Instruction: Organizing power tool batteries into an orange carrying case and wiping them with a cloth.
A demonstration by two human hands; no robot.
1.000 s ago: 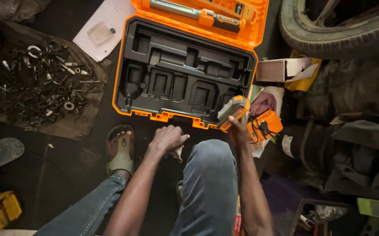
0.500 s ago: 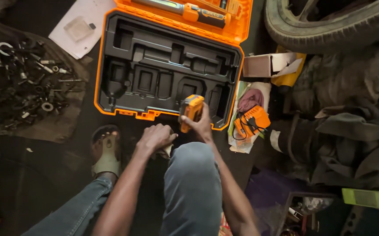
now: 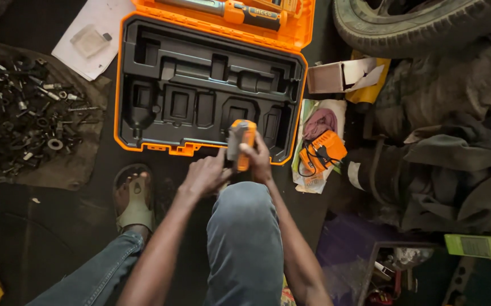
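Observation:
An orange and grey battery pack [image 3: 240, 141] is held upright above my knee, just in front of an open orange tool case [image 3: 122, 85] with a black moulded insert. My right hand [image 3: 258, 160] grips the pack's lower right side. My left hand [image 3: 205, 174] touches its left side with the fingertips. An orange charger with a black cord [image 3: 320, 153] lies on a printed sheet to the right of the case. The case lid holds an orange and grey tool [image 3: 240, 9].
A dark cloth with several nuts, bolts and rings [image 3: 24, 113] lies at the left. White papers [image 3: 87, 39] sit at the top left, a small cardboard box [image 3: 336, 76] and a tyre [image 3: 421, 28] at the top right. Dark clothing [image 3: 455, 164] is heaped at the right. My sandalled foot [image 3: 134, 195] rests by the case.
My right hand has carried the battery pack from the charger's side leftwards to the case's front edge. My left hand has come up to touch it.

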